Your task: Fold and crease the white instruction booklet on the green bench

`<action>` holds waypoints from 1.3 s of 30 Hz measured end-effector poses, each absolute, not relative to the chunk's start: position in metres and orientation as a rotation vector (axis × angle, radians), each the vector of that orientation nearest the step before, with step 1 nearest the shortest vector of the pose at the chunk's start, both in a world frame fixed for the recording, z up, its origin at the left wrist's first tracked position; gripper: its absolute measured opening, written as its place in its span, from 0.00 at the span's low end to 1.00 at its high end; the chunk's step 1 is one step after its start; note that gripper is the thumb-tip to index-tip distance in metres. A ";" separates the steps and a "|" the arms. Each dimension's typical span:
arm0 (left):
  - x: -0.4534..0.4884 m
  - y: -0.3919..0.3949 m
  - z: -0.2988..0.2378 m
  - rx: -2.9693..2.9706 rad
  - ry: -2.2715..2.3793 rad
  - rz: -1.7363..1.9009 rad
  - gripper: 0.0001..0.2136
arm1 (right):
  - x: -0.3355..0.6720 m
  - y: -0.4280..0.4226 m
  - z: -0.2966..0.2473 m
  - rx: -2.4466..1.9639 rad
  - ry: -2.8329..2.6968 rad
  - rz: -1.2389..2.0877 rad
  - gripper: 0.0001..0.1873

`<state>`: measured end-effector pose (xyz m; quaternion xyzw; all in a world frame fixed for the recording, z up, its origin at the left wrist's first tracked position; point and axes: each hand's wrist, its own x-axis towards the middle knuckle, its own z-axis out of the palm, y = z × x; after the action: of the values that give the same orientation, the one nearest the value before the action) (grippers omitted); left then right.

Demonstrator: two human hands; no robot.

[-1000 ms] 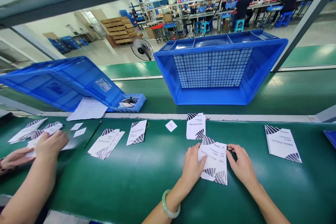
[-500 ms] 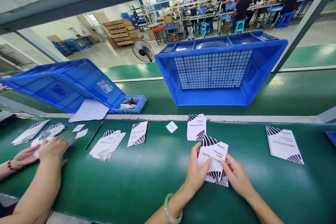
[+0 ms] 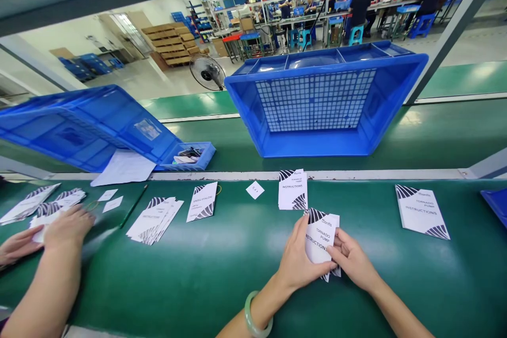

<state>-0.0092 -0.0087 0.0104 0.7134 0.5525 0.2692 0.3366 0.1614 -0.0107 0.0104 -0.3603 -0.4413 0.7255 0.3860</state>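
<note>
The leaflets [image 3: 319,235] had drawn together since earlier, the left hand [image 3: 298,263] and the right hand [image 3: 351,260] pinching opposite edges, apparently to align them.

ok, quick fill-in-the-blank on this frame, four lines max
1. The left hand and right hand together hold booklets printed "TORNADO PUMP ____".
2. A pale green bangle sits on the ____ wrist.
3. The tilted crate straight ahead is ____ in colour.
4. A lone booklet lies on the green belt to the person's ____.

Missing words: INSTRUCTIONS, left, blue, right.
</note>
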 end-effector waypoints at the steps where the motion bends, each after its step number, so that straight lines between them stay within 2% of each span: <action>1: -0.009 -0.009 0.011 1.832 1.418 0.702 0.49 | 0.162 -0.011 0.010 -0.900 -1.128 1.857 0.21; 8: -0.009 -0.007 0.015 1.811 1.265 0.760 0.43 | 0.162 -0.011 0.012 -0.838 -1.121 1.898 0.23; 16: -0.013 -0.010 0.015 1.782 1.126 0.795 0.40 | 0.163 -0.011 0.005 -0.854 -1.131 1.874 0.31; 24: -0.013 -0.011 0.020 1.692 1.017 0.743 0.42 | 0.163 -0.012 0.003 -0.938 -1.211 1.822 0.25; 33: -0.026 0.004 0.017 1.117 0.634 1.048 0.34 | 0.173 -0.003 0.012 -1.021 -1.080 1.664 0.16; 39: -0.045 0.018 0.004 0.777 0.635 1.061 0.29 | 0.184 0.003 0.002 -1.144 -0.891 1.576 0.16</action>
<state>-0.0451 0.0181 0.0042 0.3549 0.2901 0.4846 0.7450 0.1839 0.0031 0.0024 -0.4689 -0.3651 0.6458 0.4794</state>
